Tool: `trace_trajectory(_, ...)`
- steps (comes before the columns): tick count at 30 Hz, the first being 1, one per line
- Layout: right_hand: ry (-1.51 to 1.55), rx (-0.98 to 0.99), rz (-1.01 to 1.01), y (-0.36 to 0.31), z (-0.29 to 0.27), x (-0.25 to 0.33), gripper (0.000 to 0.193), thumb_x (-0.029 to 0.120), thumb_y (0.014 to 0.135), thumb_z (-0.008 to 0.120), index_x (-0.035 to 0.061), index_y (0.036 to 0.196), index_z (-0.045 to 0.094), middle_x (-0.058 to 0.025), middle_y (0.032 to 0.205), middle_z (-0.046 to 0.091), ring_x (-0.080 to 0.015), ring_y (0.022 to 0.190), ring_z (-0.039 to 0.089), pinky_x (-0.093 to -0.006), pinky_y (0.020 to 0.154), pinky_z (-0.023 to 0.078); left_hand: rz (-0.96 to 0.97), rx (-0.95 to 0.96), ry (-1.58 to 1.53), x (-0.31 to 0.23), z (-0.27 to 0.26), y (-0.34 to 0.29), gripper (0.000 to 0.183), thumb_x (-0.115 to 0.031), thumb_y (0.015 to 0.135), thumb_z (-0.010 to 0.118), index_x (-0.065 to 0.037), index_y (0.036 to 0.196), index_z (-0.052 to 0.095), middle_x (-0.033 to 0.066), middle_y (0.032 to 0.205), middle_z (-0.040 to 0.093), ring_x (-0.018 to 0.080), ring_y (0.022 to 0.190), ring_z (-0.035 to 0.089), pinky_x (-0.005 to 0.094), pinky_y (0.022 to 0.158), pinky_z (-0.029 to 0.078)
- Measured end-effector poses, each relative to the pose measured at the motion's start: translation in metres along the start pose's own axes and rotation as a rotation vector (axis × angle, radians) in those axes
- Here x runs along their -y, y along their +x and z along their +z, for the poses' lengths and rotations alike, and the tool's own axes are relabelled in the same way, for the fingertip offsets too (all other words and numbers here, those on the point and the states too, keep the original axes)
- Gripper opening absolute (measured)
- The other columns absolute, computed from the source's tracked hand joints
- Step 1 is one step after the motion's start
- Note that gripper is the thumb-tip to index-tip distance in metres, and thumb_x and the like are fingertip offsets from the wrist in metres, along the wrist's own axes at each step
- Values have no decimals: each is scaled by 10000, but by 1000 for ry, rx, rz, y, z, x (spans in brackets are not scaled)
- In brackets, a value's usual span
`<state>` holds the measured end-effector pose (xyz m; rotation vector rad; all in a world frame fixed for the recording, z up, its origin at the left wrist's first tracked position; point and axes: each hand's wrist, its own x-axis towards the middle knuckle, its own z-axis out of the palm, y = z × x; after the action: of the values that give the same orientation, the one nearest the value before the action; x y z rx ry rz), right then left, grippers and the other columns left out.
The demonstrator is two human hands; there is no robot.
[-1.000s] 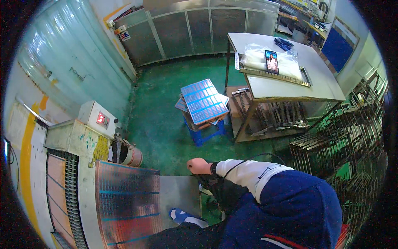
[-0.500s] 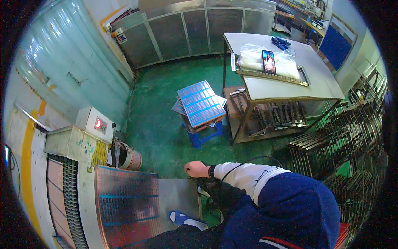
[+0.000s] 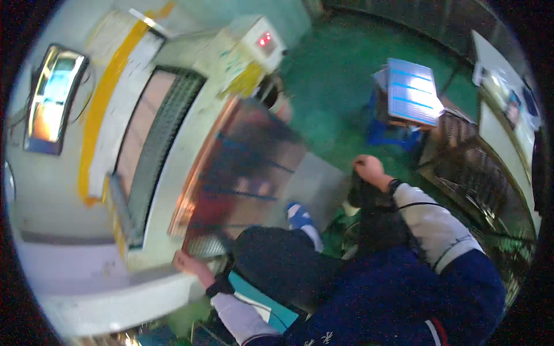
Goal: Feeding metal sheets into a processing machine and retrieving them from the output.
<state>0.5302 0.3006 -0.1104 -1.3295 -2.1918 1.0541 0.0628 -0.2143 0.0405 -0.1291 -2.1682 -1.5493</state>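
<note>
My right hand point(image 3: 372, 170) is curled into a fist over my dark trouser knee, with nothing showing in it. My left hand point(image 3: 193, 268) is low on the left, beside the pale front edge of the machine point(image 3: 156, 230); blur hides what its fingers do. Between the hands lies a copper-edged panel point(image 3: 248, 173) with blue stripes, its surface dark and shiny. The near corner of this panel is close to my left hand. A grey metal sheet point(image 3: 323, 184) extends from the panel's right side.
The machine has a dark mesh conveyor opening point(image 3: 164, 150) and a control box point(image 3: 262, 43) with red lights. A screen point(image 3: 56, 98) is on the left wall. A blue-striped panel stack point(image 3: 412, 92) sits on a blue stool point(image 3: 395, 135). A white-topped table point(image 3: 508, 150) stands far right.
The view has swung left, bringing the wall screen and more of the machine into sight. My left hand has come into view. My right hand remains a fist by my knee.
</note>
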Motion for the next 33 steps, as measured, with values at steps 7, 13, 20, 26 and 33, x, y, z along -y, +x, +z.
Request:
trace_trajectory(7,58,19,-42,0,1,8,151,161,742,589,63,817,676,-147,804,661,-350,789,632,-425,704,498,37,-13,18,-70,5,-35,119,-104,866,621,-15,796,587,11,819,556,118,772,484,286,707,422)
trace_trajectory(13,44,0,-38,3,6,1,152,162,737,586,67,814,676,-142,807,662,-348,793,632,-426,707,498,524,159,662,-116,2,-43,173,-168,787,722,-22,812,632,83,844,623,206,755,565,337,726,453)
trace_trajectory(20,3,-25,-63,2,10,2,151,158,741,578,71,825,669,-150,800,658,-360,778,630,-433,692,499,477,800,539,-191,64,-64,294,-233,716,763,-14,884,662,114,872,655,294,810,621,378,730,480)
trace_trajectory(26,-48,-11,10,-3,6,7,157,157,744,573,70,836,666,-156,793,650,-364,791,628,-442,698,497,568,1271,513,-214,140,-82,262,-192,762,711,-7,940,660,153,812,647,302,792,635,375,716,485)
trace_trajectory(33,-34,-38,-24,0,7,6,153,158,742,579,63,824,666,-166,818,652,-372,813,622,-446,721,492,609,1139,609,-236,143,-73,213,-219,785,686,-24,863,655,152,719,617,293,683,607,390,613,448)
